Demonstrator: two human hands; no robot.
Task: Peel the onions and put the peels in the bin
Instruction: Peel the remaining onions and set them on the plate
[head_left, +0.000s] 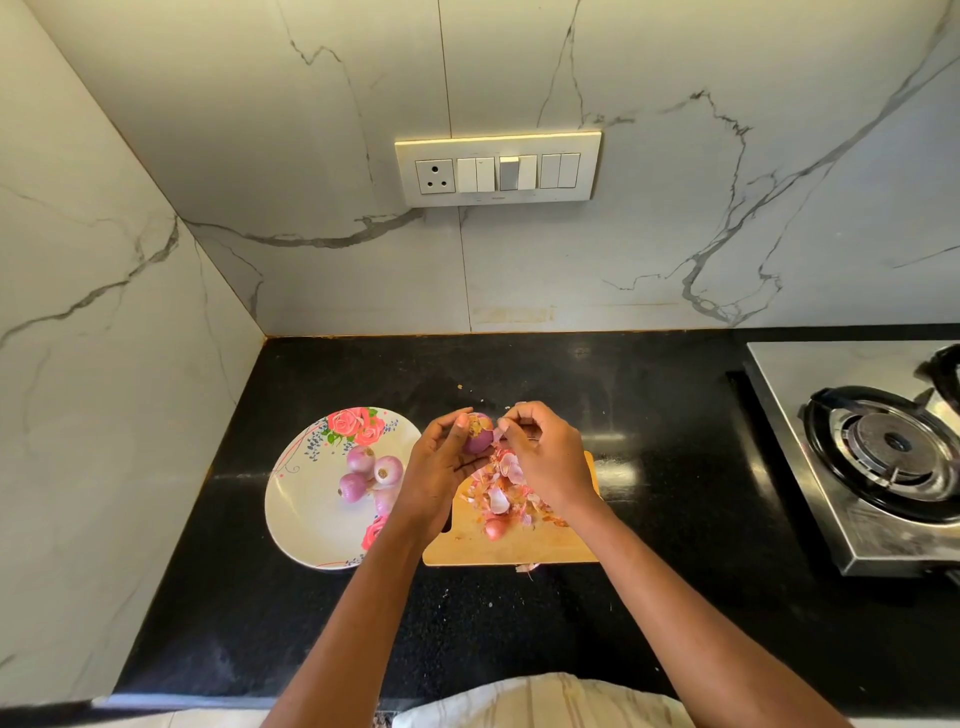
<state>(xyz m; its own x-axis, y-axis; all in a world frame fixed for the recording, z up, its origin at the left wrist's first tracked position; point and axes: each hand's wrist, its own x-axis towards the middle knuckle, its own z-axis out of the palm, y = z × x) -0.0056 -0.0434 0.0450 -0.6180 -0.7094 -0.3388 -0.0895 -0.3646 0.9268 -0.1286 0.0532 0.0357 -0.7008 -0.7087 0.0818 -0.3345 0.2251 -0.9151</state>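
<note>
Both hands over the board: left hand (441, 457) cupping a half-peeled purple onion (478, 434), right hand (540, 447) pinching its skin

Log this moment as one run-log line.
left hand: holds purple onion | right hand: pinches its skin | peel pile: on wooden board | floral plate: peeled onions

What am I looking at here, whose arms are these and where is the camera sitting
There is no machine: a person wears a camera on the head, looking down at their own arms over a black counter. The left hand holds a small purple onion; the right hand pinches its skin to peel it. Below lies a wooden cutting board with a pile of peels. To the left, a floral plate holds more onions. A gas stove stands at right. No bin shows.
</note>
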